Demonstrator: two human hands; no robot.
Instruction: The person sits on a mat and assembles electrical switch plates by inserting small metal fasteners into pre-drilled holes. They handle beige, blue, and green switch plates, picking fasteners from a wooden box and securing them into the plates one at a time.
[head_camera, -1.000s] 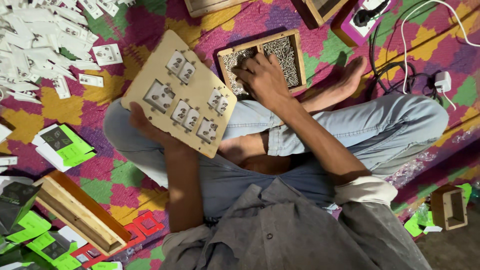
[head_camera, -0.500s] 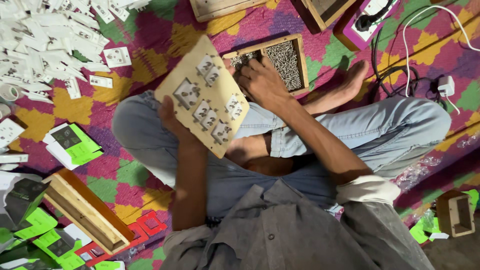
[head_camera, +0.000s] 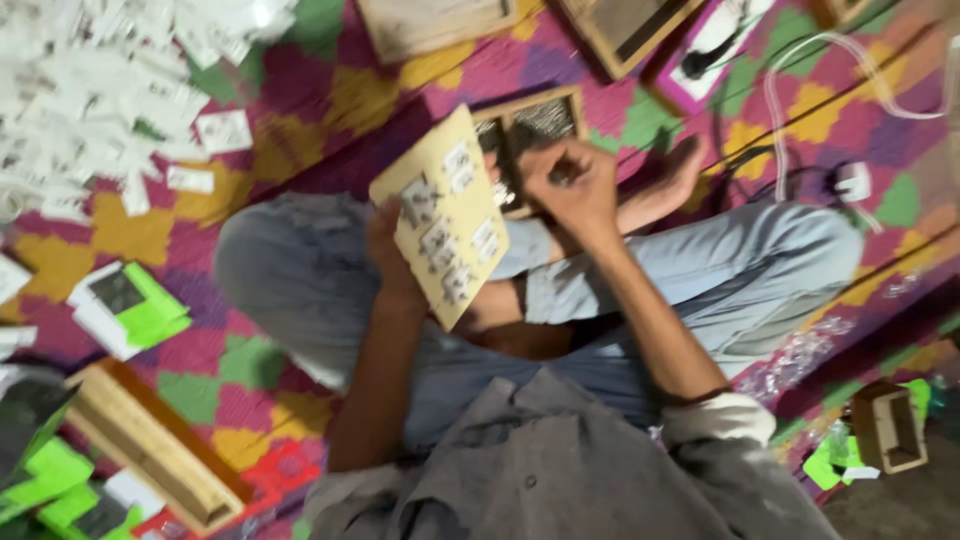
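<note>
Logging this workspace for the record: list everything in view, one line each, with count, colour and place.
card board: one, tan, small pale cards on it, held tilted over the lap
shallow tray: one, wooden frame, dark fill, on the mat behind the board
loose cards: many, white, heaped top left
flat packets: several, green and white, left edge
long wooden box: one, brown, bottom left
small open box: one, brown, bottom right
cable: one, white, top right
mat: one, patchwork of colours, under everything
left hand: grip on the board's lower edge
right hand: closed, above the tray; blurred
</note>
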